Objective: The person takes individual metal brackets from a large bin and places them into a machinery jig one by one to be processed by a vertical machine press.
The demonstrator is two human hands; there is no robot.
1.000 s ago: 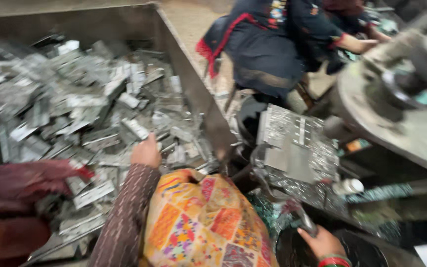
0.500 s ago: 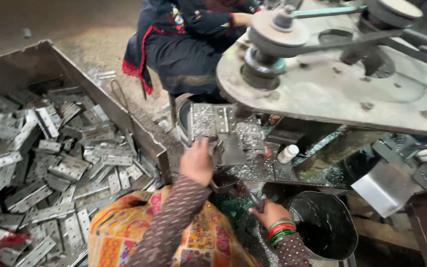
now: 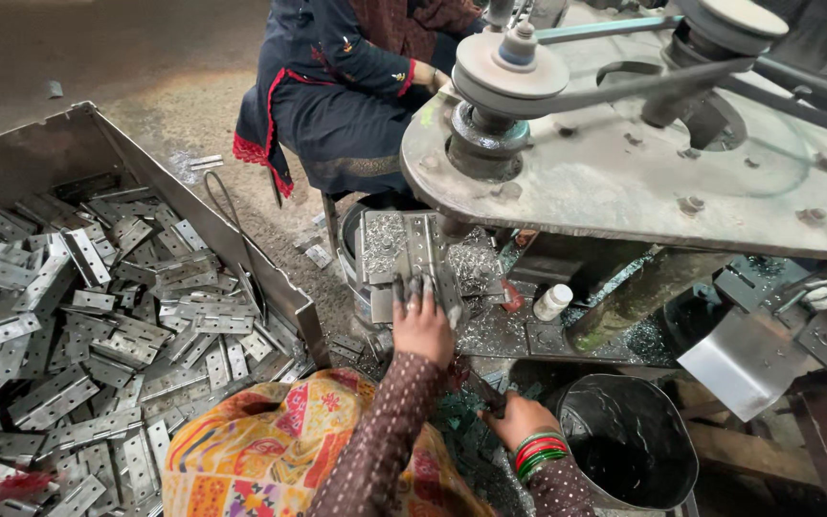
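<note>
Head view: left hand (image 3: 422,325) on flat grey metal hinge (image 3: 420,251).

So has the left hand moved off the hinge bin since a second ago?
Yes. The left hand has gone from the edge of the bin of hinges rightward onto the hinge lying on the machine bed under the pulley table.

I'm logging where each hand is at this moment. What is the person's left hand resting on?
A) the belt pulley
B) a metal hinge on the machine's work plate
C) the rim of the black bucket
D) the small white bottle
B: the left hand lies with its fingers on the metal hinge on the work plate under the machine.
</note>
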